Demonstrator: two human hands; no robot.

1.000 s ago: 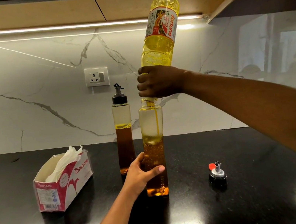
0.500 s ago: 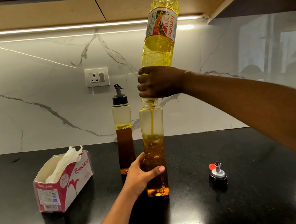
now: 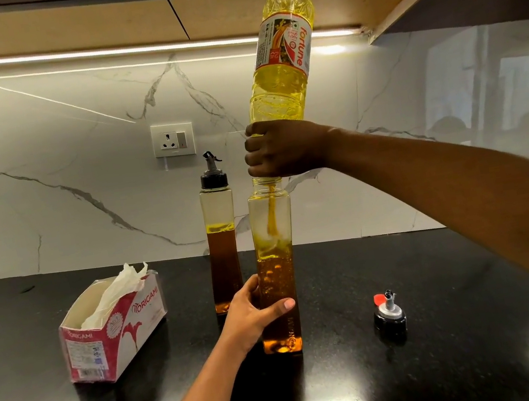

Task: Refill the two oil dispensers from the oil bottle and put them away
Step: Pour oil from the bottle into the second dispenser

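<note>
Gripping the upturned bottle (image 3: 284, 69) at its neck with the right hand (image 3: 286, 148), pouring a yellow stream into the open dispenser (image 3: 275, 268) on the worktop (image 3: 441, 276). Holding that dispenser low down with the left hand (image 3: 252, 309), thumb curled across the front. Just behind-left, a capped dispenser (image 3: 222, 241); to the right, a loose spout cap (image 3: 389, 314); far left, a tissue box (image 3: 113, 328)

The counter (image 3: 458, 273) is black and shiny. A box (image 3: 117, 331) with white paper sticking out stands on the left. The capped dispenser (image 3: 222, 241) stands in the middle. The open dispenser (image 3: 269, 220) stands just in front of it. A loose cap (image 3: 389, 314) sits on the right.
</note>
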